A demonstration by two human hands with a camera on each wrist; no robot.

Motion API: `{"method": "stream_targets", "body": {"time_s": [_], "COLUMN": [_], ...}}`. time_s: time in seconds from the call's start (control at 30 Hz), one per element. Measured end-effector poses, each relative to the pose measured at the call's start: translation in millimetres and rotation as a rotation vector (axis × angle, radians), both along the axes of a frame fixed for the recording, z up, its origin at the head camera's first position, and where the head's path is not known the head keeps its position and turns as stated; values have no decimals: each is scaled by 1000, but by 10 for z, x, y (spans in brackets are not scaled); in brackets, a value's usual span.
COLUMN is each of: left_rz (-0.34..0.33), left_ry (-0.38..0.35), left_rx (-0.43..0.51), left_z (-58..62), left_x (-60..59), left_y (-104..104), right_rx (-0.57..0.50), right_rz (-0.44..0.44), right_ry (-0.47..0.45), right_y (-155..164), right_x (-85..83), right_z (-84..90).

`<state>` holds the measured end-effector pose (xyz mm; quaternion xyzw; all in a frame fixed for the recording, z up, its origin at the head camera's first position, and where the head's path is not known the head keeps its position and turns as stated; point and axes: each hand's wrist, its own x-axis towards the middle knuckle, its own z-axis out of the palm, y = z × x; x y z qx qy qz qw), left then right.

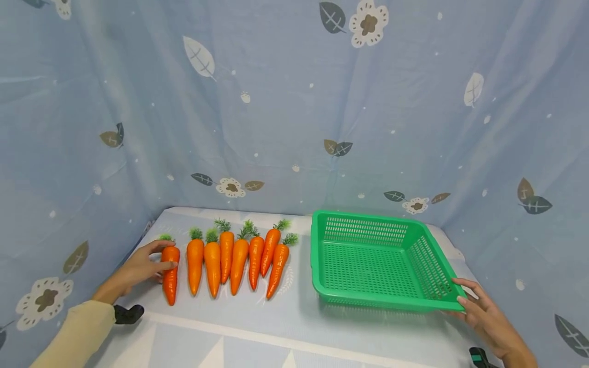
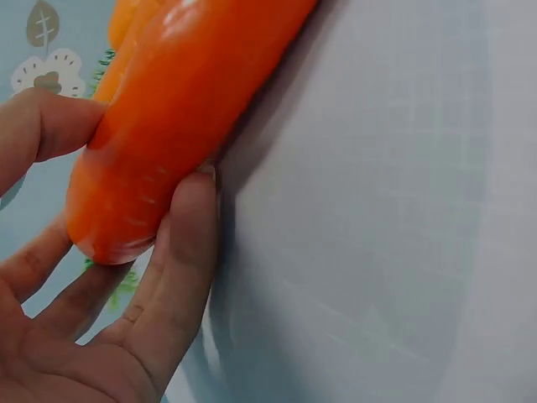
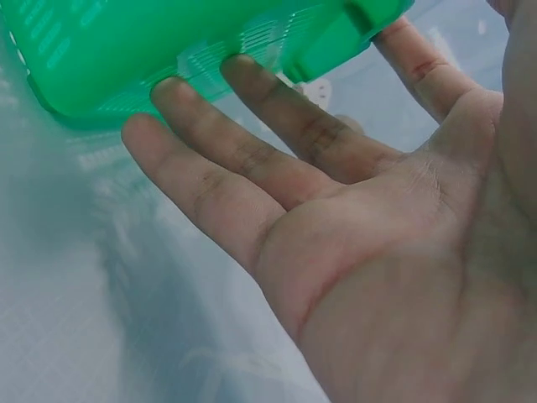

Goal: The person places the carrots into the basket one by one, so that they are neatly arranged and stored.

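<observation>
Orange plastic carrot [image 1: 170, 273] at nine o'clock, end of the worktop [image 1: 276, 322] row, pinched by left hand [image 1: 140, 267] for a sure lift; green basket [image 1: 432, 305] steadied at four o'clock by straight-fingered, flat right hand [image 1: 488, 319].

The person is wearing a pale yellow long sleeve [image 1: 75, 332] on the left arm, its cuff ending just short of the wrist. A black strap-mounted device [image 1: 128, 314] is showing beside that wrist. The left hand [image 1: 140, 266] is bare, with no rings or glove. The right hand [image 1: 488, 317] is likewise showing bare, the forearm uncovered as far as visible. A black mount with a green detail [image 1: 480, 357] is sitting by the right wrist.
</observation>
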<state>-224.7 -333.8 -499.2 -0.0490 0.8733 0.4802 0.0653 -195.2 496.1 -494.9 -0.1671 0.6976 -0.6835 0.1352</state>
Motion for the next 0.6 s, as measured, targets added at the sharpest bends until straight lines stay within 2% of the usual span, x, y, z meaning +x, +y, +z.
{"method": "stream_targets", "body": {"time_s": [0.2,0.43,0.6], "left_rz": [-5,-40,-46], "left_ry": [28,116,120], "left_rx": [26,123,190], "left_z": [72,192,248], "left_x": [-7,-50,-113], "left_y": [25,118,215], "right_rx": [1,-10,-17], "right_rz": [-46,-31,-25], "right_ry": [-25,-29,-28], "right_y": [-7,-2,-16], "right_x": [-5,-4,-2], "right_z": [-12,-11,8]}}
